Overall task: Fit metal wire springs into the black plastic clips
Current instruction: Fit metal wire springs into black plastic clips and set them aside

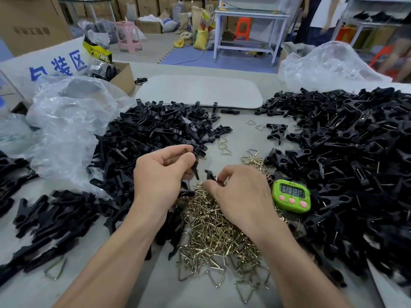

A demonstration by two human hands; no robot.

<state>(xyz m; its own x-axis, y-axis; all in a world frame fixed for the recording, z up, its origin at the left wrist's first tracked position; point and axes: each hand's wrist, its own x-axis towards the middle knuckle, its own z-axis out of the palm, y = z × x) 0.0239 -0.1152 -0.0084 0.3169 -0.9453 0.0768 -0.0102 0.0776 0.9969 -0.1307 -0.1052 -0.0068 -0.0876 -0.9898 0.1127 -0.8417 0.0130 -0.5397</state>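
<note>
My left hand (163, 174) pinches a black plastic clip piece (195, 168) that hangs down from its fingertips. My right hand (239, 194) holds another black clip piece (210, 174) between curled fingers, just right of the first. Both hands hover over a heap of brass-coloured wire springs (213, 230) in the middle of the table. A pile of loose black clip halves (155, 130) lies behind my left hand. A large pile of black clips with wire springs in them (347, 152) covers the right side.
A green digital timer (291, 195) stands right of my right hand. Crumpled clear plastic bags (69, 130) lie at the left, more black parts (49, 218) at the near left. A grey board (200, 91) lies at the back, a cardboard box (122, 76) beside it.
</note>
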